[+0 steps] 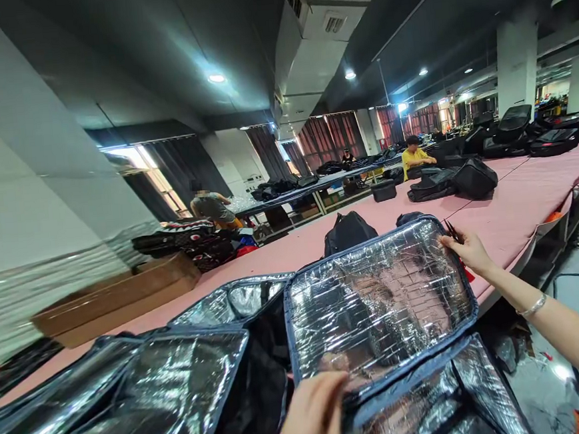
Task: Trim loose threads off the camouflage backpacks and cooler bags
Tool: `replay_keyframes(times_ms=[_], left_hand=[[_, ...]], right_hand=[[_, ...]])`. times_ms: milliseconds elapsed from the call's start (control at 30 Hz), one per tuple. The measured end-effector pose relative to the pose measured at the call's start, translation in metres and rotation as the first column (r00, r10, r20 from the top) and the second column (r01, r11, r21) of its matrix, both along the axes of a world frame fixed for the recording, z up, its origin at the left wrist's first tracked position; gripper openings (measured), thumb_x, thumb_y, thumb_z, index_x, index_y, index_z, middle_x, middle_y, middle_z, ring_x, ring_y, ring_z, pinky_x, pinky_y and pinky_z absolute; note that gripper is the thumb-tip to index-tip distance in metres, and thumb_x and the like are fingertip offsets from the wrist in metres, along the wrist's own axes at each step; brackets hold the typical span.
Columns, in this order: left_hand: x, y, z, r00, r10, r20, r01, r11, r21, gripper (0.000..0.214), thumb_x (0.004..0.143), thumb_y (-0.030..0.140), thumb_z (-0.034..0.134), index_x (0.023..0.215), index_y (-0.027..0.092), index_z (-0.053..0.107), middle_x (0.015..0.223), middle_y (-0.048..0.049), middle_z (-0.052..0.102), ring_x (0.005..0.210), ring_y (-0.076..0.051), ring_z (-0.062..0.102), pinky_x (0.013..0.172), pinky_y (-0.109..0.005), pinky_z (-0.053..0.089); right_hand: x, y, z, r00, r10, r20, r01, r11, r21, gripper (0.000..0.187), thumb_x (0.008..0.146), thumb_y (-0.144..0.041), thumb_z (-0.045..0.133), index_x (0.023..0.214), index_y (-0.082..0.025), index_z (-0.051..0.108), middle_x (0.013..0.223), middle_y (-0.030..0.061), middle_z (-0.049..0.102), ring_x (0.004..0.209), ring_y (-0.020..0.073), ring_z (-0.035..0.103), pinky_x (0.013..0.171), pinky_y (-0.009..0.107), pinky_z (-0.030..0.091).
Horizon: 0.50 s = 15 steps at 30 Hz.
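An insulated bag with a silver foil lining stands open before me, its lid (376, 304) raised and edged in dark blue binding. My left hand (314, 409) is closed on the bag's left side, near the lid's lower corner; its fingertips are partly hidden. At the lid's upper right corner, my right hand (467, 250) is closed around what look like small black snips (452, 232), fingers touching the binding. Below the lid, the bag's foil-lined body (425, 413) shows. More open foil-lined bags (182, 379) lie to the left.
The long pink table (528, 191) carries black bags (474, 179) further along. A cardboard box (120, 297) stands at its left edge. A person in yellow (415, 157) works across the table, and another person (212, 206) bends at the left. Plastic scraps (547, 377) litter the floor.
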<state>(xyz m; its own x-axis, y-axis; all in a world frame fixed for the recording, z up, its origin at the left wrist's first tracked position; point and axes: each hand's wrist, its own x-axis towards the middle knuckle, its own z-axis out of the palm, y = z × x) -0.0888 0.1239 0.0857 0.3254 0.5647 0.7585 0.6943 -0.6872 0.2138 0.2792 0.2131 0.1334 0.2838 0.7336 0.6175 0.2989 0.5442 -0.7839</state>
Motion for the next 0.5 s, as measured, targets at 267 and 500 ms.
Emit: replay_keyframes(times_ms=[267, 500], left_hand=[[-0.036, 0.093, 0.059, 0.630, 0.424, 0.650, -0.148, 0.888, -0.436, 0.056, 0.060, 0.051, 0.062, 0.104, 0.017, 0.056, 0.091, -0.0050, 0.059, 0.082, -0.018, 0.055, 0.083, -0.036, 0.044], [-0.028, 0.113, 0.079, 0.422, 0.358, 0.833, -0.029, 0.923, -0.383, 0.057, 0.039, 0.044, 0.076, 0.088, 0.018, 0.061, 0.075, 0.0044, 0.055, 0.069, -0.011, 0.049, 0.076, -0.029, 0.043]], right_hand=[[-0.007, -0.019, 0.010, 0.999, 0.051, 0.007, -0.051, 0.999, 0.001, 0.038, 0.068, -0.057, 0.057, 0.076, -0.020, 0.053, 0.064, -0.0009, 0.049, 0.058, 0.0125, 0.045, 0.055, 0.024, 0.041], [-0.009, -0.043, 0.023, 0.992, 0.090, 0.082, -0.092, 0.996, 0.019, 0.043, 0.069, -0.063, 0.053, 0.071, -0.020, 0.049, 0.063, -0.0010, 0.044, 0.058, 0.0119, 0.042, 0.056, 0.024, 0.039]])
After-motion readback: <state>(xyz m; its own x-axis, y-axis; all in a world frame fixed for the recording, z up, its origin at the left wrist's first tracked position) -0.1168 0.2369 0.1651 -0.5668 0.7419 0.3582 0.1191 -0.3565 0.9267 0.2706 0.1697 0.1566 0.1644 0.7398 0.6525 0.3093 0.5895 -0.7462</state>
